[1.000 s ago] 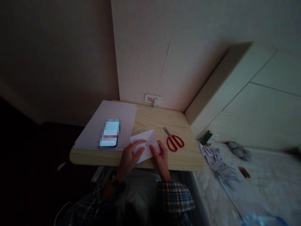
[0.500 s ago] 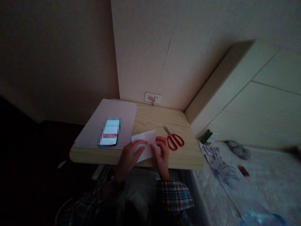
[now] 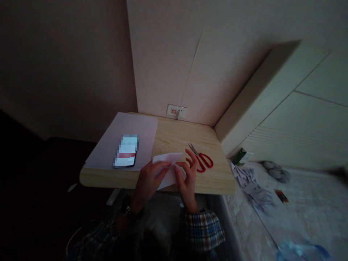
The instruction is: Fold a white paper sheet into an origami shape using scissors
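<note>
A small sheet of white paper [image 3: 167,181] is at the front edge of the wooden table, between my two hands. My left hand [image 3: 149,177] pinches it from the left, thumb and index finger meeting near its middle. From the other side my right hand [image 3: 187,175] pinches the same spot, with its other fingers raised. The paper bends up where the fingertips meet. Just beyond my right hand lie red-handled scissors [image 3: 204,160], blades pointing away from me; my fingers partly cover one handle loop.
On the table's [image 3: 187,132] left lies a large white sheet [image 3: 108,145] bearing a lit phone [image 3: 127,151]. A wall socket [image 3: 176,110] sits behind. To the right, a bed [image 3: 307,214] holds crumpled paper strips [image 3: 254,188], a grey bundle [image 3: 276,172] and a plastic bag [image 3: 301,252].
My right hand's fingers have lifted and spread while its thumb and index finger moved in to the left hand's fingertips. The paper's middle is now pinched up.
</note>
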### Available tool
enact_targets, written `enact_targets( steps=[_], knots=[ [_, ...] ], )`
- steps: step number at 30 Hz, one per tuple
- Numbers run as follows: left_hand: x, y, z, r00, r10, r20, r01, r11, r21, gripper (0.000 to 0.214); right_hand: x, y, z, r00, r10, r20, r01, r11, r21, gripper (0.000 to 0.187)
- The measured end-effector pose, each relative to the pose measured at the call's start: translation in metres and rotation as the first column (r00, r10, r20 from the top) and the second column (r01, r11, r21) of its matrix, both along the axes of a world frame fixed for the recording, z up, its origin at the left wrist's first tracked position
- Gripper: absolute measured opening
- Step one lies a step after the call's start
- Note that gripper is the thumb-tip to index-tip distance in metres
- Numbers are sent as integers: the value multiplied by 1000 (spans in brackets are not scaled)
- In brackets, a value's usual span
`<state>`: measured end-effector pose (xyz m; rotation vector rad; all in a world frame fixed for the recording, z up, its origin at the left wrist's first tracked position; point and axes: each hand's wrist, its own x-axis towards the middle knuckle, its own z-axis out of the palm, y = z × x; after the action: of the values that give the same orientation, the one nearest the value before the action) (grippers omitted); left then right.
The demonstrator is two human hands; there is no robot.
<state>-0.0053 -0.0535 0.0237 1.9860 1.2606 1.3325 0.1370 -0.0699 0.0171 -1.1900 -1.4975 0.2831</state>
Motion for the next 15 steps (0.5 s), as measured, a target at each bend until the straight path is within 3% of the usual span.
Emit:
enact_targets(
  steps=[4,10,15],
  knots=[
    [-1,-7,11,999,-33,-2,33,999,2,19,-2,-1,11,998,55,-15,-55,997,-47,10],
    [-2,-12,19,996,-84,18,85,995,-57,34,-3,-4,17,999,9,-47,-11,998,-56,2],
    [-7,-12,23,996,-78,50,85,985,-153,42,0,-6,26,990,35,-138,-53,990,-131,34]
  ],
)
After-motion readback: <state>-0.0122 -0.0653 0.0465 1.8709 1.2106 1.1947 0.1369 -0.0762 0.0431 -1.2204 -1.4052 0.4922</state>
